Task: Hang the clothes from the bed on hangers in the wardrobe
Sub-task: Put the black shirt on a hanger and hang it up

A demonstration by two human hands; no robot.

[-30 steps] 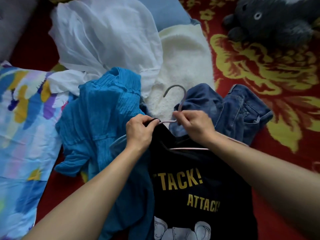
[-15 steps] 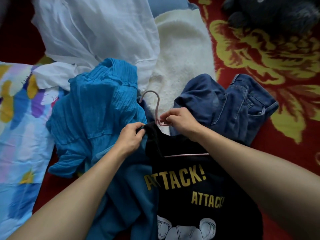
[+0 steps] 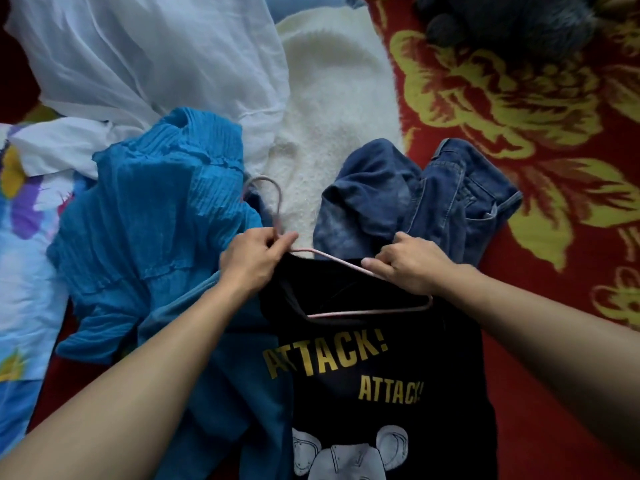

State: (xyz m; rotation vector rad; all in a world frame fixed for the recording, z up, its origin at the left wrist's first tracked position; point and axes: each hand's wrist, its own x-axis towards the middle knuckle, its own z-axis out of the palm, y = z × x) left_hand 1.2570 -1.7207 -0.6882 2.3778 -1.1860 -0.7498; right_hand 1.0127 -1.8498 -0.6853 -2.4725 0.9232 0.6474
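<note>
A black T-shirt (image 3: 377,375) with yellow "ATTACK!" print lies on the bed in front of me. A thin pink hanger (image 3: 367,311) sits partly inside its neck opening, with the hook (image 3: 273,199) pointing away from me. My left hand (image 3: 252,258) pinches the hanger's neck just below the hook, together with the left side of the collar. My right hand (image 3: 412,263) grips the black collar on the right, over the hanger's right arm. The hanger's left arm is hidden under the fabric.
A crumpled blue top (image 3: 152,237) lies to the left, folded blue jeans (image 3: 415,202) beyond the T-shirt. Farther back are a white fluffy garment (image 3: 332,109) and a sheer white one (image 3: 145,53). A grey plush toy (image 3: 505,22) sits on the red-and-yellow bedcover (image 3: 554,150).
My left hand has taken over the hanger's neck from my right. My right hand has moved right along the collar, spreading it over the hanger's right arm. The hook has shifted left.
</note>
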